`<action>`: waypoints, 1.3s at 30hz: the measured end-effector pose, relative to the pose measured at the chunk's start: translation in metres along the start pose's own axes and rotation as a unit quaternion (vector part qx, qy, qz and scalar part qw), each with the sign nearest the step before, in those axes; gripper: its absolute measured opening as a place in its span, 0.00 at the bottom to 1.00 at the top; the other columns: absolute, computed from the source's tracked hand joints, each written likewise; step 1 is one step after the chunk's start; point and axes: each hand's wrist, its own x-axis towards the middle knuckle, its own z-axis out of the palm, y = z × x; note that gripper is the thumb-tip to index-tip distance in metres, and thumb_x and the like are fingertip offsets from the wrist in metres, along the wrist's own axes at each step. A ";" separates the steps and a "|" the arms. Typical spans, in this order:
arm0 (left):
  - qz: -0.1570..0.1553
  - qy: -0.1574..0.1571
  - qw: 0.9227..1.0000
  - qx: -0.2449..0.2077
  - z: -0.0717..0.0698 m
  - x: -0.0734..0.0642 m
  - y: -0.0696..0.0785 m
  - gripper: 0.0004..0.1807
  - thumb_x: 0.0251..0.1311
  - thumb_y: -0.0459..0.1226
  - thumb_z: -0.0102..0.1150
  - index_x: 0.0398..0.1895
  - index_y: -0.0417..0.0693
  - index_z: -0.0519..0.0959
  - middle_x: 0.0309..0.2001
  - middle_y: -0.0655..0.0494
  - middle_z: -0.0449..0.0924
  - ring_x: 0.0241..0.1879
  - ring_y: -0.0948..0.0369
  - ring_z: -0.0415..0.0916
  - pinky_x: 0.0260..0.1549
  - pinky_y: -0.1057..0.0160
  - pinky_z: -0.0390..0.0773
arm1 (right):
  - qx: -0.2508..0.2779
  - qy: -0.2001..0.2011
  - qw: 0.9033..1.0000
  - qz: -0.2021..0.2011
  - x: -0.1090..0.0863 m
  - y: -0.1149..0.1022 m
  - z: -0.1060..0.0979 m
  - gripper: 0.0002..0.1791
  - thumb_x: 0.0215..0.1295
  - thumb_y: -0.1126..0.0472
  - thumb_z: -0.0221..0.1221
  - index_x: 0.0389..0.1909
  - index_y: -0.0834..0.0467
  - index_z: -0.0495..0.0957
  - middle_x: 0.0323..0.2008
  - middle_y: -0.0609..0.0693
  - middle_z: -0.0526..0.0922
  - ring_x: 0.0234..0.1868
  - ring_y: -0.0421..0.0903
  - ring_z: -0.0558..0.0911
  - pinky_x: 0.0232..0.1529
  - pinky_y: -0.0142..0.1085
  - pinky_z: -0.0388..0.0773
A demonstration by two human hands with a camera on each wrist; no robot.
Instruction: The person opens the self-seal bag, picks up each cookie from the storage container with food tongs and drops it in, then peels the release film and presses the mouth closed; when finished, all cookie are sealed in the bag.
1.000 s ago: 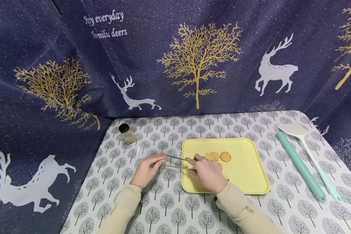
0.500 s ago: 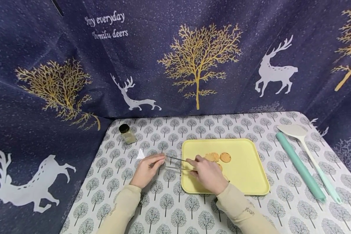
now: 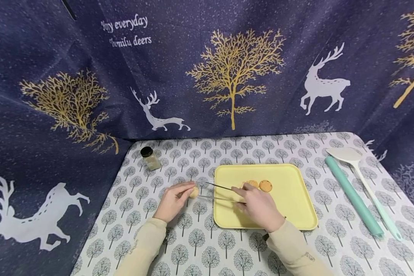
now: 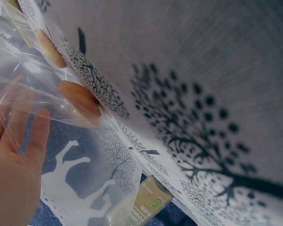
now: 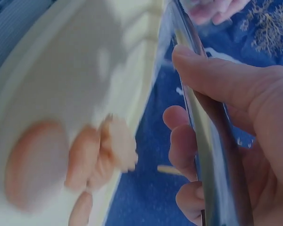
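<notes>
My left hand point(image 3: 174, 201) pinches the mouth of a clear plastic bag point(image 4: 33, 84), left of the yellow tray. A round cookie point(image 3: 194, 192) shows beside its fingertips in the head view. The left wrist view has brown cookies point(image 4: 82, 101) behind the clear film. My right hand point(image 3: 262, 207) grips metal tongs point(image 5: 212, 141) over the tray, thumb on one side and fingers on the other. The tongs' arms stand apart, their tips near the bag's mouth, with nothing seen between them. On the yellow tray point(image 3: 289, 214) lie several cookies point(image 3: 265, 186), partly hidden by my right hand.
A spice jar point(image 3: 150, 158) with a black lid stands at the table's back left. At the right lie a teal roller-like stick point(image 3: 355, 197) and a spatula point(image 3: 370, 184) with a white head. A dark blue curtain point(image 3: 179, 69) hangs behind the table.
My right hand and the tongs have drawn back to the right, away from the bag. A cookie now shows beside my left fingertips. The left hand has stayed about where it was.
</notes>
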 end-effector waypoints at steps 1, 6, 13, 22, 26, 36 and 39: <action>-0.001 -0.001 1.000 -0.002 0.000 0.000 0.000 0.13 0.61 0.29 0.63 0.49 0.44 0.84 0.55 0.44 0.80 0.55 0.53 0.77 0.51 0.65 0.79 | -0.001 0.005 1.000 0.003 -0.003 0.003 -0.002 0.28 0.52 0.53 0.73 0.56 0.53 0.80 0.38 0.54 0.81 0.23 0.40 0.74 0.14 0.25 0.70; -0.003 -0.005 1.000 -0.004 0.002 0.000 0.000 0.13 0.61 0.29 0.63 0.49 0.43 0.84 0.55 0.45 0.80 0.56 0.53 0.77 0.52 0.66 0.79 | -0.002 0.032 0.999 0.015 -0.021 0.018 -0.018 0.29 0.51 0.55 0.73 0.56 0.54 0.80 0.38 0.53 0.81 0.20 0.37 0.72 0.13 0.23 0.69; 0.002 0.004 1.000 -0.008 0.002 -0.001 -0.003 0.13 0.61 0.29 0.63 0.49 0.45 0.84 0.54 0.47 0.81 0.56 0.54 0.77 0.52 0.62 0.79 | -0.001 0.028 0.998 0.061 -0.044 0.043 -0.047 0.32 0.51 0.56 0.73 0.59 0.54 0.78 0.33 0.50 0.78 0.20 0.36 0.70 0.15 0.26 0.72; 0.006 0.015 1.000 -0.003 0.001 -0.002 -0.003 0.13 0.61 0.31 0.63 0.49 0.45 0.84 0.54 0.52 0.82 0.56 0.55 0.77 0.54 0.60 0.78 | 0.034 0.005 0.989 0.145 -0.072 0.072 -0.070 0.33 0.55 0.55 0.70 0.63 0.58 0.73 0.45 0.68 0.79 0.22 0.47 0.77 0.15 0.34 0.76; 0.006 0.016 1.000 -0.003 0.001 -0.002 -0.002 0.13 0.61 0.30 0.63 0.48 0.45 0.84 0.54 0.55 0.82 0.56 0.56 0.77 0.53 0.62 0.79 | 0.029 -0.003 0.988 0.150 -0.080 0.078 -0.073 0.33 0.54 0.54 0.71 0.62 0.57 0.75 0.43 0.64 0.80 0.23 0.46 0.77 0.18 0.40 0.78; 0.008 0.004 1.000 -0.010 0.002 0.000 -0.003 0.13 0.60 0.29 0.63 0.49 0.43 0.83 0.55 0.48 0.81 0.57 0.52 0.76 0.53 0.62 0.79 | 0.020 -0.022 0.989 0.148 -0.088 0.076 -0.070 0.33 0.52 0.52 0.72 0.61 0.53 0.76 0.35 0.48 0.79 0.24 0.37 0.72 0.17 0.33 0.71; 0.008 0.005 1.000 -0.009 0.003 0.000 -0.002 0.13 0.60 0.29 0.63 0.49 0.43 0.83 0.54 0.50 0.81 0.56 0.52 0.77 0.52 0.62 0.80 | 0.021 -0.015 0.990 0.141 -0.089 0.075 -0.069 0.32 0.51 0.53 0.72 0.60 0.53 0.77 0.35 0.48 0.80 0.23 0.36 0.71 0.16 0.32 0.70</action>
